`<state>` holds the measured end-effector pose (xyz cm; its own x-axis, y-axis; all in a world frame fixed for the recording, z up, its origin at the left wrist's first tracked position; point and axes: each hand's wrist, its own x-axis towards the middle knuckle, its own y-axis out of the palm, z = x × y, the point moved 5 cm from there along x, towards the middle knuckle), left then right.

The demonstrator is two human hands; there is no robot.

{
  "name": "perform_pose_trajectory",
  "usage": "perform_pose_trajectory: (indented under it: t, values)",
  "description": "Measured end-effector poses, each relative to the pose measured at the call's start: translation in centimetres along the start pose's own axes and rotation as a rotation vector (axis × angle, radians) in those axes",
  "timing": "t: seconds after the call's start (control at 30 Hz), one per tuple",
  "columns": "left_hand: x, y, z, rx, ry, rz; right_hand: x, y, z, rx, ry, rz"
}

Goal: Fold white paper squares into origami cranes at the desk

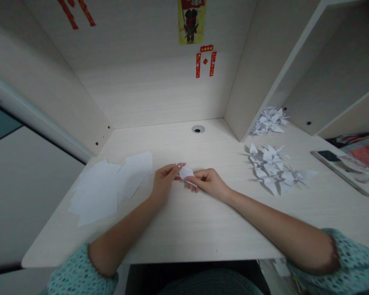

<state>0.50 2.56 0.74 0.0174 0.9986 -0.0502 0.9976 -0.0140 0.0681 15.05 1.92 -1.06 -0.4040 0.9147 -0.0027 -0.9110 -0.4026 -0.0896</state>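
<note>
folded paper [186, 173], one, between left hand [166, 177] and right hand [212, 183] over the pale desk [190, 233], fingers of each pinched on opposite ends, best worked with light grip, edges aligned and creases pressed flat; loose sheets [100, 192] at left, paper cranes [267, 160] at right

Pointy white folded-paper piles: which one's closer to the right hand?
The front pile of white, pointy folded paper is closer to the right hand. The other white pile sits farther back, beside the pale upright panel.
</note>
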Motion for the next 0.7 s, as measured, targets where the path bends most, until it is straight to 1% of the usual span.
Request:
perform_pose_trajectory:
  t: [0.2,0.4,0.57,0.7]
  values:
    - [-0.02,0.1,0.2,-0.065,-0.029,0.019,0.01,0.0,0.11,0.0,-0.018,-0.004]
    - [0.05,-0.06,0.31,-0.15,-0.064,-0.019,-0.02,-0.12,-0.13,-0.042,-0.015,-0.011]
    - [0.02,-0.07,0.43,-0.221,-0.109,-0.022,-0.09,-0.17,-0.16,-0.053,-0.019,-0.017]
    - [0.2,-0.74,0.18,-0.218,-0.086,-0.091,-0.11,-0.05,-0.08,-0.029,-0.009,-0.016]
